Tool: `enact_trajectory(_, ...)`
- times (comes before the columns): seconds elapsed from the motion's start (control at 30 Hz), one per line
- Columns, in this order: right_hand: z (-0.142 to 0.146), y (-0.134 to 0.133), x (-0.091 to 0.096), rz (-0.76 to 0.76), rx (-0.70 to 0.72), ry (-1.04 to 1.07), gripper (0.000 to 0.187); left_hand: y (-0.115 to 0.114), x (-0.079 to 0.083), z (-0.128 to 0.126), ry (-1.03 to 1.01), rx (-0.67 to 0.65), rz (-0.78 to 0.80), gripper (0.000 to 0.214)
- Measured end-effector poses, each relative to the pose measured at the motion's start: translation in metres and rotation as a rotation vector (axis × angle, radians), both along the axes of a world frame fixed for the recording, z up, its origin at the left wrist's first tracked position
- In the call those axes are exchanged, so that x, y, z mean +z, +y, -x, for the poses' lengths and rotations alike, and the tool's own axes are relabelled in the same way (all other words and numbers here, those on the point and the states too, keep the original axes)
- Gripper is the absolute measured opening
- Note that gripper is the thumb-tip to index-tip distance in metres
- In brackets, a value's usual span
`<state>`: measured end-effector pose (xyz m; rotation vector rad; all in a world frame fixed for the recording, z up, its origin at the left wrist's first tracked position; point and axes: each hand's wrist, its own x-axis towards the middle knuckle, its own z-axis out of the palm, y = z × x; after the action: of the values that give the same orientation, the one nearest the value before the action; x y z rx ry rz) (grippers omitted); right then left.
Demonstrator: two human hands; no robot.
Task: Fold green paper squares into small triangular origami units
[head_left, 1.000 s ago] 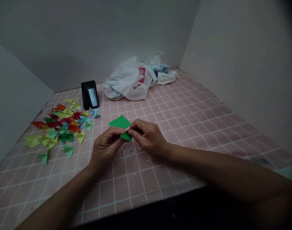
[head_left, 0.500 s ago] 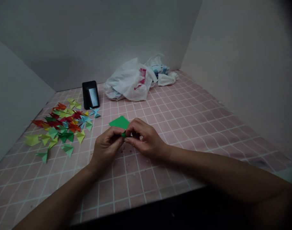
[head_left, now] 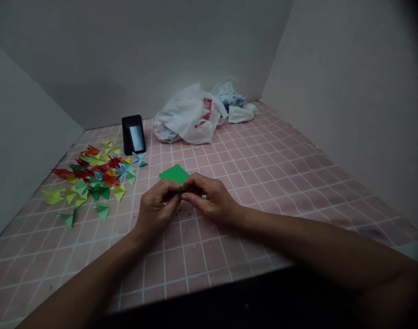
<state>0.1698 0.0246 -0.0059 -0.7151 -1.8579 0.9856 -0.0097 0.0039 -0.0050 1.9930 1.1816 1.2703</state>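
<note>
One small piece of green paper point(head_left: 180, 190) is pinched between the fingertips of our left hand point(head_left: 157, 201) and our right hand point(head_left: 211, 196), low over the near half of the desk point(head_left: 257, 169). Each hand is closed at thumb and forefinger on it, and those two sets of fingertips nearly meet. Our fingers cover so much of the piece that we cannot tell its folded shape.

Just beyond our fingertips lies a flat green sheet point(head_left: 174, 172), partly hidden by our hands. To the left we see a spread of folded paper pieces point(head_left: 99, 191) in red, orange, yellow, green and blue, many of them overlapping. A light blue piece point(head_left: 139, 159) sits at their right edge, near the foot of a black phone point(head_left: 127, 139) that stands leaning back. Farther off, by the back wall, we have a crumpled white plastic bag point(head_left: 183, 114) with red marks, and right beside it a blue-patterned packet point(head_left: 232, 99).
</note>
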Motion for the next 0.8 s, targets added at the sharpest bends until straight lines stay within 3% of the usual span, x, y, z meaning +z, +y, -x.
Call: enact_trajectory(0.8, -0.0010, 0.0034, -0.0032, -0.068, -0.046, -0.076, 0.009, 0.0001, -0.0032, 0.0001, 0.095, 0.048, -0.050, 0.012)
